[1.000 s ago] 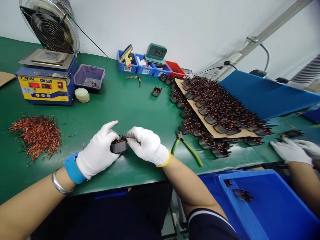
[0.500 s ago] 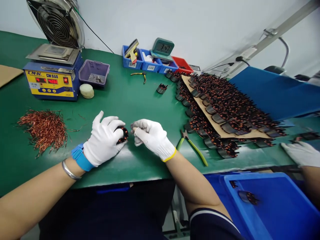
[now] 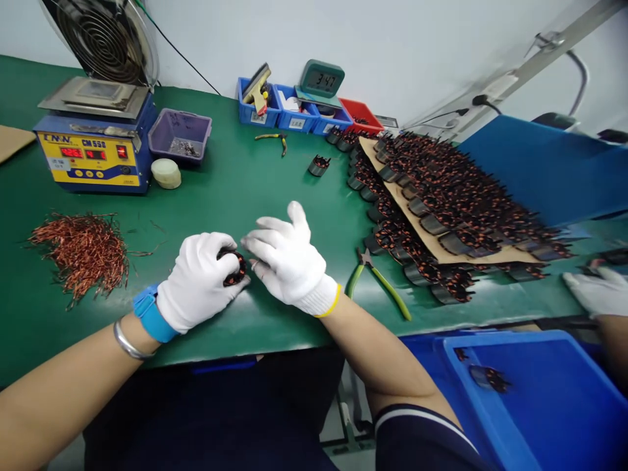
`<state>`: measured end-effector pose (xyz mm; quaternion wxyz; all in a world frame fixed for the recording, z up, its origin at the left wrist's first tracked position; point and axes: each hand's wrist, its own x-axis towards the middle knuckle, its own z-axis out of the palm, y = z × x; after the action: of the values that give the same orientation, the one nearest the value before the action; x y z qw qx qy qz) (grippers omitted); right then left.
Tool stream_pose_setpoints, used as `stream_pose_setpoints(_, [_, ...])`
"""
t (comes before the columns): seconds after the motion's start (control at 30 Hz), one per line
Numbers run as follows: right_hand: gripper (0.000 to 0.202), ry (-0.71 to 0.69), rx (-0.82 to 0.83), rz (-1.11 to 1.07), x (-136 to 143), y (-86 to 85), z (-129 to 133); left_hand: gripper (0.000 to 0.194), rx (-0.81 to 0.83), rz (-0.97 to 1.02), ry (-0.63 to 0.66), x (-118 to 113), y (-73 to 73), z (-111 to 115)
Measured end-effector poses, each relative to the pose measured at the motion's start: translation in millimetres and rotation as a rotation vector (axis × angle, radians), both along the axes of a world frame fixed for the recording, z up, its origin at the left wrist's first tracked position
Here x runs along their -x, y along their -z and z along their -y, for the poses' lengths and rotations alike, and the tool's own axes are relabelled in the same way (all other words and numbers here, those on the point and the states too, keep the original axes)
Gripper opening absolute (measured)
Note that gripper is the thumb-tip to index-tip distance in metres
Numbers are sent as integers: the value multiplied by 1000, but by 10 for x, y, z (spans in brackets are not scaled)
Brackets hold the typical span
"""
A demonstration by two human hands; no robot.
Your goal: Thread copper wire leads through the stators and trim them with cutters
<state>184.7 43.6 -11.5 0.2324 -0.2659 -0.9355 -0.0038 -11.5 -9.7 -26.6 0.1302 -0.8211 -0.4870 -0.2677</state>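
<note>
Left hand (image 3: 199,281): curling in a white knitted glove around a dark wound core (image 3: 239,269), thumb and fingers clasping its rim; probably steadying it for the other hand.
Wound core: sitting just above the near part of the green worktop (image 3: 210,203) or resting on it, which I cannot tell; its round face is tilting up and right, likely to keep the orange-brown windings reachable.
Right hand (image 3: 284,261): standing just beside the core's right side, fingers spreading loosely, clasping nothing that shows; whether the fingertips are touching the core, I cannot tell.
Green-handled cutters (image 3: 366,259): lying on the right with curved handles pointing near, presumably for a quick right-hand pickup.
Copper offcuts (image 3: 83,252): forming a tangled, wiry, reddish heap on the left, seemingly out of the hands' way.
Stacked cores (image 3: 471,203): bristling with dark leads on the right, smooth grey sides showing; a tan cardboard sheet (image 3: 438,254) is separating two layers, probably keeping the upper ones level.
Lone core (image 3: 319,165): standing farther away, apart from the stack.
</note>
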Motion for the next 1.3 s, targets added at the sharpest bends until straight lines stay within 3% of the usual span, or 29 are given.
stream_pose_setpoints(0.17, [18,-43,240,-67,-87,-1,-82,20,0,-49,63,13,-57,6])
stream_pose_setpoints(0.33, [17,199,646,-159,-308,-207,-176,24,-13,-37,-82,45,-92,4])
stream_pose_setpoints(0.43, [37,214,917,-19,-192,-214,-78,28,-10,-11,-140,36,-77,10])
stream_pose_setpoints(0.5, [28,147,977,-37,-26,-157,30,28,-15,-16,-144,16,-66,19])
stream_pose_setpoints(0.6, [29,104,1051,-345,156,-41,96,27,-31,-15,-144,-10,-71,37])
stream_pose_setpoints(0.67, [29,160,1126,-657,147,20,28,30,-28,29,-167,-6,-92,46])
stream_pose_setpoints(0.77, [36,198,1119,-1003,9,69,-133,32,-27,112,-227,32,-125,49])
stream_pose_setpoints(0.93, [70,-122,1212,-685,112,127,-48,32,-120,127,-182,13,-96,61])
stream_pose_setpoints(1.1, [35,59,1128,-884,354,183,76,31,-76,16,-115,-113,-61,111])
stream_pose_setpoints(1.3, [31,280,1017,-1186,-7,113,-211,36,15,122,-267,17,-63,50])
